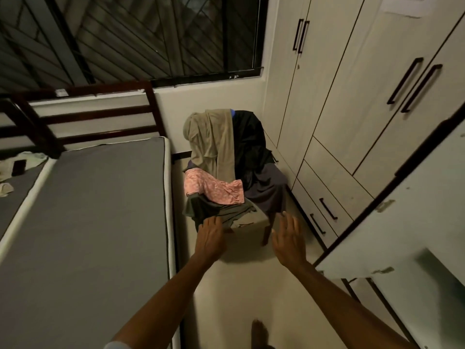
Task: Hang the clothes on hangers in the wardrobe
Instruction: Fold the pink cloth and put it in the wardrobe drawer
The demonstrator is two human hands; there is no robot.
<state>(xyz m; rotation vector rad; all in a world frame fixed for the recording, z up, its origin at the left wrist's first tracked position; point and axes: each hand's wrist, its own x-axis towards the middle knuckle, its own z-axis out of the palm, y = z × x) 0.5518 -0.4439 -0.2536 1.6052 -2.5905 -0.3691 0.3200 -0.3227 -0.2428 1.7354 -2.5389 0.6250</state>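
At frame centre, the left hand (210, 235) is touching the dark green crumpled garment (214, 210), apparently to lift it; the right hand (289, 239) is hovering, fingers spread.

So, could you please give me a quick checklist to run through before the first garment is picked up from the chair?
1. Both hands free: left hand and right hand open, holding nothing: ok.
2. Garment within reach: dark green cloth at the chair's front edge, by the left fingers: ok.
3. Pink patterned garment overlaps the green one: not ok.
4. White wardrobe door open beside the right arm: ok.
5. Hangers available: none visible: cannot tell.
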